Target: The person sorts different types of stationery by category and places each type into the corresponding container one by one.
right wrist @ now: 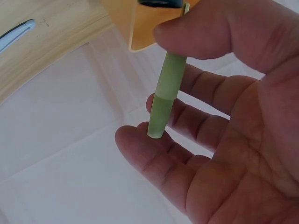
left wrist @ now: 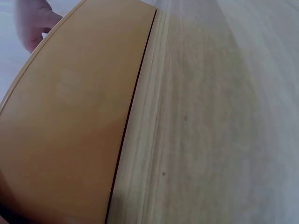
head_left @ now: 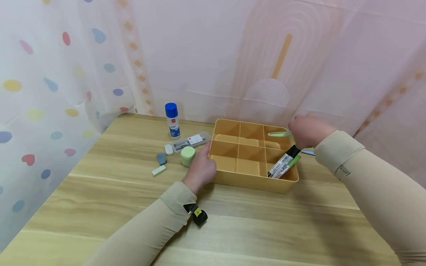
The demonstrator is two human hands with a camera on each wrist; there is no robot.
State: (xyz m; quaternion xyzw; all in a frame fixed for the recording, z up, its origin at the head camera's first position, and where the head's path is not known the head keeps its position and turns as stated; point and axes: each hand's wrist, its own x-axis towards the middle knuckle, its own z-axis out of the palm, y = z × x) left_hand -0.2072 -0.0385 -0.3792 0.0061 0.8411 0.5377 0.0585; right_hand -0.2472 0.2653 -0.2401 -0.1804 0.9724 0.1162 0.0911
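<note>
My right hand (head_left: 307,131) is above the back right corner of an orange divided storage box (head_left: 253,181). Between thumb and fingers it pinches a slim, light green pen-like thing (right wrist: 169,88), whose exact kind I cannot tell. Its far end hangs over a back compartment in the head view. My left hand (head_left: 202,170) rests against the left side of the box, one finger straight along the wall; its other fingers are hidden. Black-and-white markers (head_left: 281,165) and a bright green item (head_left: 294,161) lean in the front right compartment.
Left of the box stand a blue-capped glue bottle (head_left: 173,123) and a light green round container (head_left: 188,156). A clear case (head_left: 191,142), a white eraser (head_left: 169,149), a blue-grey piece (head_left: 161,159) and a pale green block (head_left: 158,170) lie near them. A bluish slim item (head_left: 307,152) lies right of the box.
</note>
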